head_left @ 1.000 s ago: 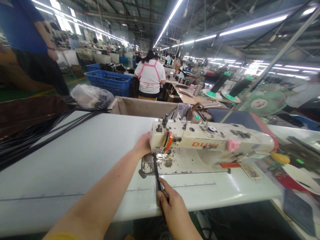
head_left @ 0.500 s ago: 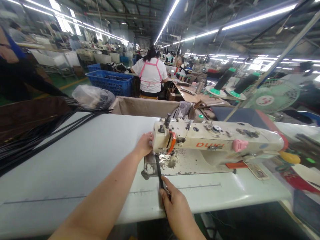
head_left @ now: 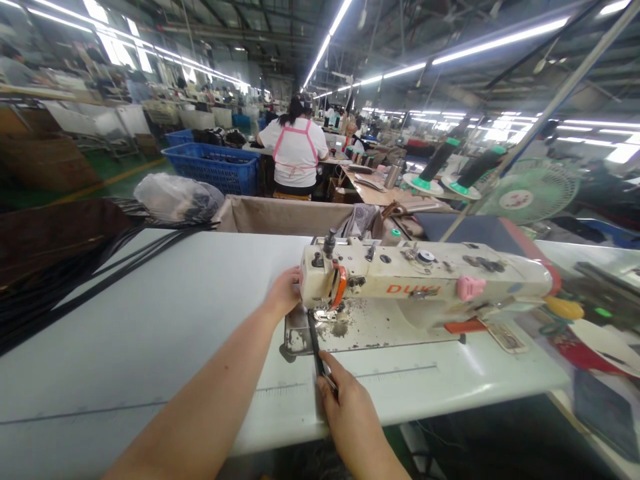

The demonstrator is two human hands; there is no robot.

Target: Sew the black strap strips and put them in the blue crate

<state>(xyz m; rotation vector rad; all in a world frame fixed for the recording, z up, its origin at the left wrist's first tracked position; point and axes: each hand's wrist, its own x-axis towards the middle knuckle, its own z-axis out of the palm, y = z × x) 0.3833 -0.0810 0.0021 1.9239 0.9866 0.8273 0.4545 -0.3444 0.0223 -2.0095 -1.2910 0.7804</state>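
Note:
A narrow black strap (head_left: 314, 337) runs under the needle area of the sewing machine (head_left: 395, 270) and down toward the table's front edge. My right hand (head_left: 347, 403) is closed on the strap just in front of the machine's metal bed. A small shiny metal tool (head_left: 330, 382) shows between its thumb and fingers; its kind is unclear. My left hand (head_left: 285, 292) reaches to the left end of the machine head, beside the needle area. Its fingertips are hidden behind the head, so what they touch does not show.
Several long black strips (head_left: 100, 280) lie over the table's left side. Beyond the table stand a beige fabric-lined bin (head_left: 285, 217), a plastic bag (head_left: 175, 197) and a blue basket (head_left: 213, 167). A co-worker (head_left: 296, 150) sits ahead, back turned. A fan (head_left: 530, 197) and thread cones (head_left: 435, 163) stand right.
My view has shifted slightly, so the machine sits a little further left. The person at the far left has gone out of view. Both hands keep nearly the same places at the machine.

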